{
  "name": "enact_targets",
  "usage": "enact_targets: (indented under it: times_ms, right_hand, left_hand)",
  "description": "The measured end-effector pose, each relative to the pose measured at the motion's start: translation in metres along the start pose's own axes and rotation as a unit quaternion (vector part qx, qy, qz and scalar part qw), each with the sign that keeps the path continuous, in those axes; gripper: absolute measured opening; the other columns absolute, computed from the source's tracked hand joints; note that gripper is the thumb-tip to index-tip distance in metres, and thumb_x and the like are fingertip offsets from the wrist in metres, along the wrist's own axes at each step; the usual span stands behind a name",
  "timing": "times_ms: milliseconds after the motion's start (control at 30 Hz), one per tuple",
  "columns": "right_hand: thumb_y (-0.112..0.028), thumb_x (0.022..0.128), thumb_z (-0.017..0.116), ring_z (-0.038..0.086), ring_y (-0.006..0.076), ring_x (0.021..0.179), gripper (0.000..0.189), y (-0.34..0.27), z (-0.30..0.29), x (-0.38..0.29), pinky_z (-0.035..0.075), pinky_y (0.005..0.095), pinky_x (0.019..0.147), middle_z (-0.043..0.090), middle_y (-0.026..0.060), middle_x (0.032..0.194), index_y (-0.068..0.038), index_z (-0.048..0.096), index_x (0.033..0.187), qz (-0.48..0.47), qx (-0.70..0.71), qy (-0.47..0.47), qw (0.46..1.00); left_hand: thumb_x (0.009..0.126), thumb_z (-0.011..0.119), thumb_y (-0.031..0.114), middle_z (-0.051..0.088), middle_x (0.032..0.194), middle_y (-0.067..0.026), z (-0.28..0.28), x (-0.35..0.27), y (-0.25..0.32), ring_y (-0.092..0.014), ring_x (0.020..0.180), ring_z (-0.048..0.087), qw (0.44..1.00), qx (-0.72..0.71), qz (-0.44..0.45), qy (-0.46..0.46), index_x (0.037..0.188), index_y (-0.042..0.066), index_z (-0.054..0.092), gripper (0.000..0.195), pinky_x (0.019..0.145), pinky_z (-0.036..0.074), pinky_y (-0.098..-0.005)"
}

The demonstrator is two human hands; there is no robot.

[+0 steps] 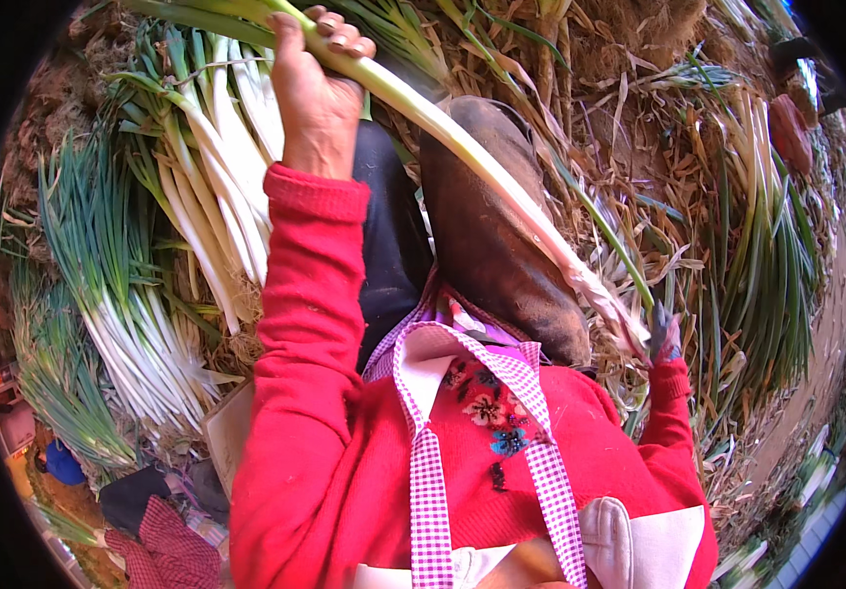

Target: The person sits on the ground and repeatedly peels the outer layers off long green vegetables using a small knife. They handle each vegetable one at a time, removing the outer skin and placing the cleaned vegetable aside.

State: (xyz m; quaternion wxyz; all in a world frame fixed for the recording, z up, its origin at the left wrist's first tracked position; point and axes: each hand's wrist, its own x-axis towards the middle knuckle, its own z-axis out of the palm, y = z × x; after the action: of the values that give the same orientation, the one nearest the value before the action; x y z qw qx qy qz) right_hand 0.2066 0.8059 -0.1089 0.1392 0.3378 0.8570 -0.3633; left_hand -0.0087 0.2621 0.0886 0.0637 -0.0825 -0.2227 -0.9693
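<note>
My left hand (pixel 320 96) grips a large, long green onion (pixel 459 140) near its leafy end, thumb on one side and fingers wrapped behind. The pale shaft runs diagonally over my dark, soil-stained boot or trouser leg (pixel 496 221) towards the right. There my right hand (pixel 664 339), small and partly hidden, is closed on loose, pinkish outer skin (pixel 610 305) at the far end of the shaft. A thin green leaf (pixel 614 247) also meets that hand; whether it is held cannot be told.
Trimmed green onions lie in a tied bunch (pixel 209 147) on the left, beside another bundle (pixel 121 294). More green onions (pixel 769 213) lie at right. Dry husks (pixel 614 140) cover the ground. A checked cloth (pixel 165 545) and a blue object (pixel 62 462) sit at lower left.
</note>
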Motion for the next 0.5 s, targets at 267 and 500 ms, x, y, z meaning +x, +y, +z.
enact_targets:
  times_ms: [267,500]
  right_hand:
    - [-0.014,0.084,0.061,0.054,0.0245,0.11,0.04,-0.221,0.043,-0.072,0.04,0.0341,0.096,0.058,0.0127,0.117,-0.004,0.053,0.122,-0.558,0.094,-0.054,0.822]
    - [-0.021,0.082,0.068,0.055,0.0123,0.063,0.022,-0.363,0.092,-0.15,0.044,0.0297,0.058,0.063,0.0035,0.073,-0.004,0.062,0.094,-0.289,0.162,-0.423,0.844]
  left_hand:
    - [0.088,0.047,0.05,0.044,0.065,-0.004,0.031,0.004,-0.012,-0.015,0.056,0.041,0.998,0.033,-0.01,-0.047,0.09,0.002,0.051,0.048,0.055,0.037,-0.0305]
    - [0.085,0.052,0.052,0.044,0.067,-0.0016,0.073,-0.023,-0.006,-0.013,0.055,0.04,0.991,0.105,0.002,-0.088,0.091,0.003,0.053,0.05,0.054,0.036,-0.0286]
